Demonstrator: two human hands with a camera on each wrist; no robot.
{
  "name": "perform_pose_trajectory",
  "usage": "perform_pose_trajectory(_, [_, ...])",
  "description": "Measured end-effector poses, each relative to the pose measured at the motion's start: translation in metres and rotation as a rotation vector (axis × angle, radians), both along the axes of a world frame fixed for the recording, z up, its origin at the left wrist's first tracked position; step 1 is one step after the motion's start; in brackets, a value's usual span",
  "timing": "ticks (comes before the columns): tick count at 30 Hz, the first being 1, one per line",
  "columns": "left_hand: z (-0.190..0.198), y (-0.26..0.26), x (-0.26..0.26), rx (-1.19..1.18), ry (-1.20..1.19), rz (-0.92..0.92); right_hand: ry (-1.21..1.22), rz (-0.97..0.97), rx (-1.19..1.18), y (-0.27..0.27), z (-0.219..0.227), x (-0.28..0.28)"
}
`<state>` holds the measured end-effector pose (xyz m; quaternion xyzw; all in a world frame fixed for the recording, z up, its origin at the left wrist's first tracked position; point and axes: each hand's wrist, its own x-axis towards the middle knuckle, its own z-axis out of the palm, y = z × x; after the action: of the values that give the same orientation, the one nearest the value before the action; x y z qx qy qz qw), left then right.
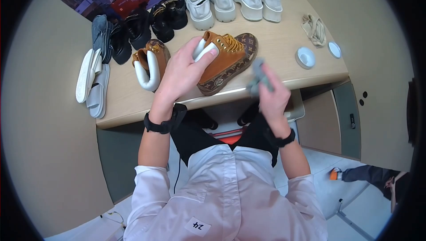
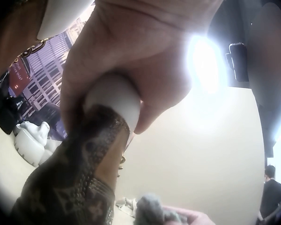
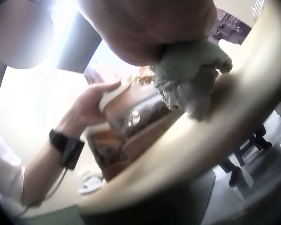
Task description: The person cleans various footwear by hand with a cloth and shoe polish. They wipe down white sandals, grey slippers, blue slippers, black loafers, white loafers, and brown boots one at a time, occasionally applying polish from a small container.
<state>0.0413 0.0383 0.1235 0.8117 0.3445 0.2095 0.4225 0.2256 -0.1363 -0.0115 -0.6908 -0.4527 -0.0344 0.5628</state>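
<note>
My left hand [image 1: 183,69] grips the white padded collar of a tan and brown patterned boot [image 1: 226,63], held tilted with its toe to the upper right. The left wrist view shows the fingers round the collar [image 2: 113,96] and the patterned heel side [image 2: 70,183] below. To the right of the boot, near the table's front edge, my right hand [image 1: 275,97] holds a crumpled grey-green cloth [image 1: 258,79], blurred in the head view. In the right wrist view the cloth [image 3: 189,77] bunches out below the hand, in front of the boot [image 3: 136,110].
A matching boot [image 1: 153,66] stands left of my left hand. Black shoes [image 1: 137,28], white shoes [image 1: 224,3], and slippers [image 1: 97,90] line the table's back and left. A white bowl [image 1: 305,58], a small lid [image 1: 334,50] and a beige cloth [image 1: 314,30] lie at the right.
</note>
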Motion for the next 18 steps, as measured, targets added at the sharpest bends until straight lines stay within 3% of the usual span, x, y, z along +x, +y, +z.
perform_pose_trajectory(2, [0.004,0.0,0.001,-0.001,0.04,-0.004,0.208,-0.109,0.066,0.015,0.013,0.016])
perform_pose_trajectory(4, [-0.009,0.005,-0.001,0.011,-0.039,-0.015,0.362,-0.093,-0.062,0.026,0.014,0.006])
perform_pose_trajectory(5, [-0.011,0.006,-0.002,0.019,-0.079,-0.012,0.438,-0.076,-0.127,0.035,0.011,-0.002])
perform_pose_trajectory(6, [-0.011,0.008,-0.003,0.049,-0.07,-0.005,0.314,-0.088,0.036,0.042,-0.014,-0.013])
perform_pose_trajectory(9, [-0.014,0.004,-0.005,0.088,-0.034,0.007,0.589,-0.007,0.007,0.029,-0.01,-0.064])
perform_pose_trajectory(12, [-0.009,0.008,-0.004,0.081,-0.03,-0.025,0.457,0.201,-0.021,0.004,0.002,-0.088])
perform_pose_trajectory(15, [-0.011,0.01,-0.008,0.017,-0.048,-0.068,0.538,0.125,0.03,0.007,0.02,-0.071])
perform_pose_trajectory(16, [-0.008,0.01,-0.008,-0.009,-0.053,-0.084,0.651,0.115,0.074,0.015,0.028,-0.06])
perform_pose_trajectory(18, [-0.007,0.011,-0.008,-0.003,-0.062,-0.102,0.653,0.102,0.152,0.045,0.021,-0.044])
